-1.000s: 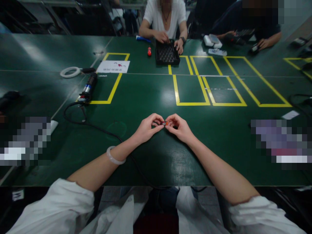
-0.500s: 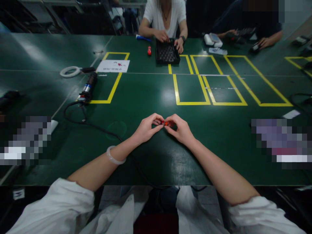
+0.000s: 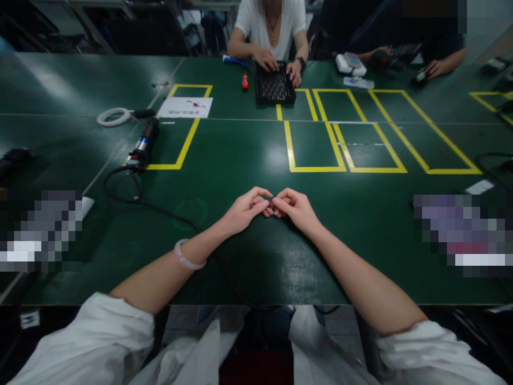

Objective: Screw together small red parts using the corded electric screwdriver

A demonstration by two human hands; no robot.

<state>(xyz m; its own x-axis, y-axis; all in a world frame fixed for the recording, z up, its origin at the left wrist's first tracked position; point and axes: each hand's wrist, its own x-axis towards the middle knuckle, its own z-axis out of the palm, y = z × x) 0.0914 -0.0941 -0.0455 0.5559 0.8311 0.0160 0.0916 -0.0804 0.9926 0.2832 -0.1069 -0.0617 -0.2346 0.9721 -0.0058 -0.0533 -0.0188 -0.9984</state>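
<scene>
Both hands meet at mid-bench, just above the green bench (image 3: 248, 160) surface. Left hand (image 3: 245, 209) & right hand (image 3: 297, 208) come together fingertip to fingertip, fingers of both pinched closed on a small red part (image 3: 271, 203) held between them; only a sliver of red shows, rest hidden by the fingers, so its shape can't be told. Left wrist wears a pale bangle (image 3: 187, 256); both forearms bare, white sleeves at the near edge. A black cable (image 3: 160, 211) runs across the bench under the left forearm, looping back to a black handheld tool (image 3: 144, 143) w/ a blue-silver band, lying on the corner of a yellow tape outline (image 3: 188, 140). Beyond the tool: a white coil (image 3: 114, 116) & a printed white sheet (image 3: 185, 107) inside the same outline. More yellow tape rectangles (image 3: 344, 144) are marked to the right, well apart from the hands. Far side of the bench: a person in a white top (image 3: 269, 21) w/ both hands at a black grid tray (image 3: 274, 86), a small red item (image 3: 245, 81) just beside it on the left. Another person in dark clothing (image 3: 417, 37) sits further right, w/ white devices (image 3: 350, 65) near their hands. A white card (image 3: 479, 187) lies near the right edge. Blurred patches cover both side areas, contents not readable.
</scene>
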